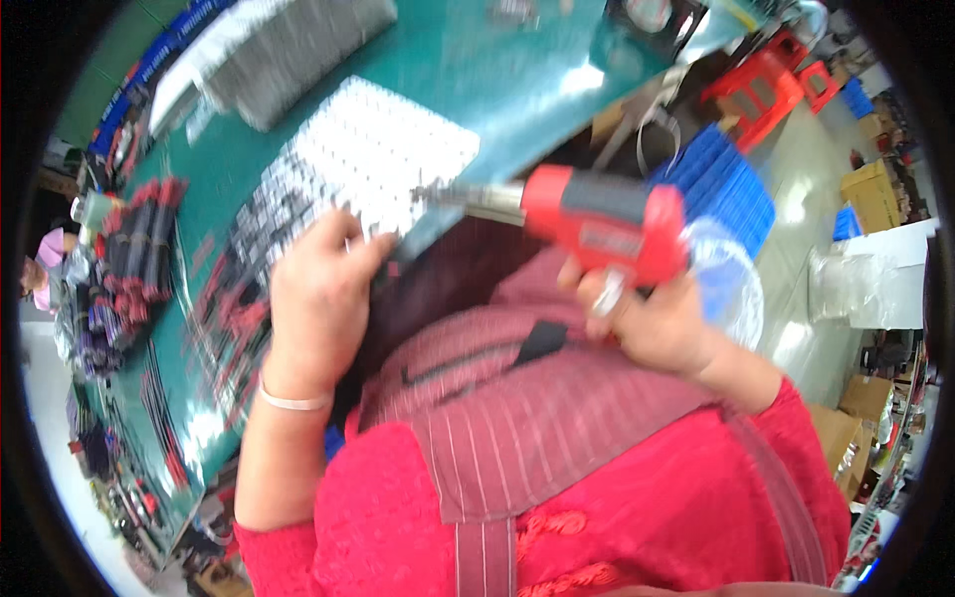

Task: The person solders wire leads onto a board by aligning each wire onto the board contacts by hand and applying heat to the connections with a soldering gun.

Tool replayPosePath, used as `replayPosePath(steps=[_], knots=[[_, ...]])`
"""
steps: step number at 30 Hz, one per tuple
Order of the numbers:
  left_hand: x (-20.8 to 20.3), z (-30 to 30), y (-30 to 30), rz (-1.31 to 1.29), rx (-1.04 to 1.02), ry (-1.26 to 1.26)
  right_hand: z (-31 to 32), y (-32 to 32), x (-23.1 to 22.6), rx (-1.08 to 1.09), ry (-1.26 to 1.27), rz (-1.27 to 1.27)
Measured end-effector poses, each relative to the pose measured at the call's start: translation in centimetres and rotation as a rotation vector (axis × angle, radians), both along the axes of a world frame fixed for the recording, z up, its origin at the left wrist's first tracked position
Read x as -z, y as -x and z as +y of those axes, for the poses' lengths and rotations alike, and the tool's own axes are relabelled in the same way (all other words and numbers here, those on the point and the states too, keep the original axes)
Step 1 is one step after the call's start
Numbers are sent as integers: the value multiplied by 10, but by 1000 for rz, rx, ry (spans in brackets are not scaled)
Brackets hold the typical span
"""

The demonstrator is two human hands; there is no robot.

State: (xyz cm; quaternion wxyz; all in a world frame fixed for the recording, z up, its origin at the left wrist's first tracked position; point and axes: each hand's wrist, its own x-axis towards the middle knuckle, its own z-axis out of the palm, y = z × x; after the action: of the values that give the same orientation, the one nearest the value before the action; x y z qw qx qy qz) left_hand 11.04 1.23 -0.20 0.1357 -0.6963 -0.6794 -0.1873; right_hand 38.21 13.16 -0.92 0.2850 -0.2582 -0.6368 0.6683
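My right hand (647, 318) is wrapped around the grip of a red and black soldering gun (607, 221). Its thin metal tip points left, over the near right part of a white board (373, 139) dotted with rows of small marks. My left hand (323, 289) is at the board's near edge, fingers curled and thumb bent toward the tip. Whatever those fingers pinch is hidden and blurred. Left of that hand, many small dark and white parts with red and black wires (244, 298) spread over the green tabletop (214, 159).
Bundles of black and red wires (139, 239) lie on the table's left side. A grey block-like stack (288, 60) stands at the back. To the right are blue crates (721, 184), a red plastic stool (761, 95) and a bin with a clear plastic liner (731, 289). Another person (50, 259) appears at far left.
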Motion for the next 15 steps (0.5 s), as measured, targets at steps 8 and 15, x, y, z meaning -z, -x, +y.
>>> replayPosePath(steps=[8, 15], knots=[[-2, -8, 1, -23, 22, -14, 1, -16, -15, -25, -125, 94], [3, -9, 7, -70, 52, -70, 20, -45, -93, 39, -423, -67]])
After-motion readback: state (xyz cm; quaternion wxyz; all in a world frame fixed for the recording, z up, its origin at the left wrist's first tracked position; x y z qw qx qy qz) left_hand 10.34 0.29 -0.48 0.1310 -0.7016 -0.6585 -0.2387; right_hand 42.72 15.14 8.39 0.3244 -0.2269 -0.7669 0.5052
